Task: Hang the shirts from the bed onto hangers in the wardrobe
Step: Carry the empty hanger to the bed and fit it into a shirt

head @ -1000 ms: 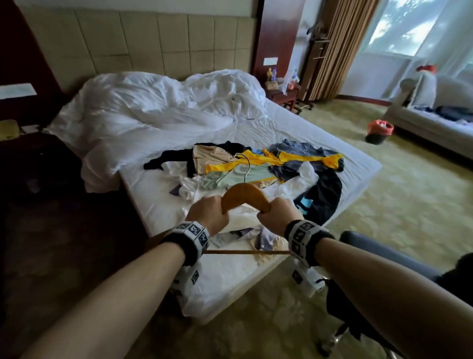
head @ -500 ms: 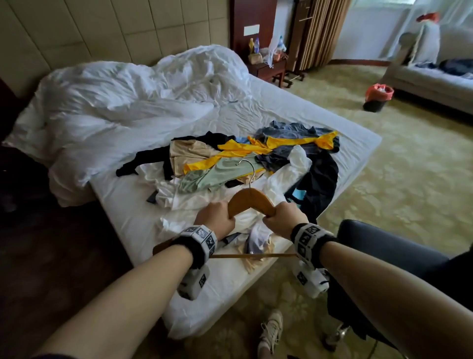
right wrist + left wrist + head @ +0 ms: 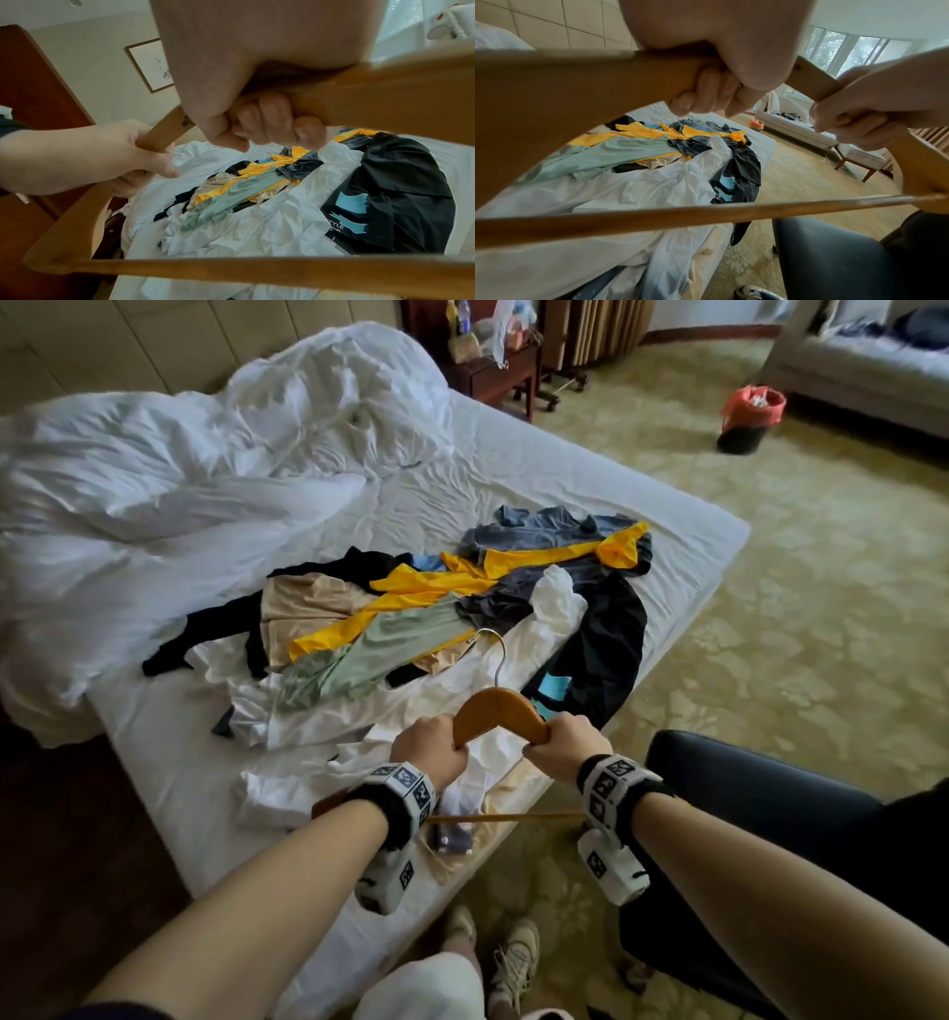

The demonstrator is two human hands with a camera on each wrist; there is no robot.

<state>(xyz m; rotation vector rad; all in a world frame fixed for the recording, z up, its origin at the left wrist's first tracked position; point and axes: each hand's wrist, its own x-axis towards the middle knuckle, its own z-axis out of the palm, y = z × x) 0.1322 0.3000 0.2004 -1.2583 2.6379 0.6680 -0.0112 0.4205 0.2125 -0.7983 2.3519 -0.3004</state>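
Over the white bed (image 3: 590,469) we hold a wooden hanger (image 3: 500,711), our left hand (image 3: 429,747) and right hand (image 3: 562,744) each curled tight round one arm. Below it, shirts (image 3: 411,608) lie piled beside the rumpled duvet (image 3: 205,454), above green carpet (image 3: 821,608).

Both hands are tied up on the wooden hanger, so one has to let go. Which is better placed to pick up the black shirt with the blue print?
Right, probably. The right hand grips the hanger on the side where the black shirt lies, at the bed's right edge. The left hand would have to cross over.
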